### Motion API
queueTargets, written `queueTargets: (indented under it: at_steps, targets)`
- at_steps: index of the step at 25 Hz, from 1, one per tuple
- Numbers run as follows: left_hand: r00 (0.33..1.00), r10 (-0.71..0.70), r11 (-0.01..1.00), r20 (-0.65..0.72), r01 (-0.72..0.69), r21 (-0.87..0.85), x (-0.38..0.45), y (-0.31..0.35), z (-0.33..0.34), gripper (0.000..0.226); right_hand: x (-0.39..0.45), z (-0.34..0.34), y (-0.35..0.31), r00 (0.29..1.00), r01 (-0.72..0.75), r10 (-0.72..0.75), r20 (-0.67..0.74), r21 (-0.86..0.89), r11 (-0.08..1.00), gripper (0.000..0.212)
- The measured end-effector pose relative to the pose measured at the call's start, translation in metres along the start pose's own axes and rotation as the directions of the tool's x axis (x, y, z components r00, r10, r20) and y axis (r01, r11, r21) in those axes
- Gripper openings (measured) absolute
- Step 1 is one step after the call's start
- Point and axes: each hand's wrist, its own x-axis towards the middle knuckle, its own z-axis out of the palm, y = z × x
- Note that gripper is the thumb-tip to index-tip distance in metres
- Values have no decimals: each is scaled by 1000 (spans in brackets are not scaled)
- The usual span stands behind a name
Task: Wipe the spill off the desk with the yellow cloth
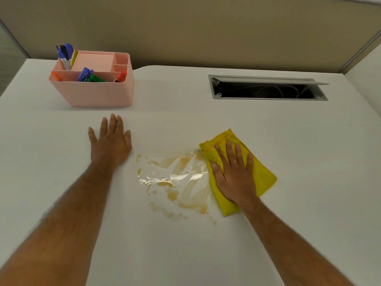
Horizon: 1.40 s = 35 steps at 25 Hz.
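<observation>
Pressing down flat, your right hand [234, 174] sits on top of the yellow cloth [259, 172], fingers spread and palm down, so it's pinning the cloth to the desk [206, 254] rather than gripping it. The cloth is folded into a rough rectangle and lies angled at the right edge of the spill [177, 180], with its left side just touching the wet patch.

That spill is a brownish, tea-coloured puddle in the middle of the desk, between your two hands. It's glossy in the center with smeared streaks running toward the cloth, plus a bunch of small drops trailing off toward you.

Your left hand [111, 141] is open too, lying flat on the bare desk just left of the spill, holding nothing, fingers pointing away from you.

Further back on the left there's a pink organizer [92, 93] with markers [90, 76] and pens standing in its compartments, well apart from the mess. Back right, a cable slot [268, 89] in the desk has its grey lid propped open, with a cord visible inside.
</observation>
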Motion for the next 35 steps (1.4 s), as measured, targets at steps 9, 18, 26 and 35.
queueTargets:
  at_steps: [9, 18, 26, 35]
  targets:
    - [1000, 15, 1000, 16, -15, -1, -4, -1, -2, 64, -75, 15, -55, 923, -379, 382, -48, 55, 924, 70]
    - [1000, -1, 1000, -7, 1, 3, -2, 0, 0, 64, 14, 8, -83, 911, -410, 412, -4, 80, 909, 70]
    - [999, -9, 1000, -33, 10, 13, 0, 1, 1, 63, 134, 4, -86, 919, -393, 394, 14, 115, 913, 67]
    - [999, -16, 1000, -47, 16, 13, 2, 0, 3, 63, 209, 4, -91, 998, 12, -11, 64, -10, 1000, 65]
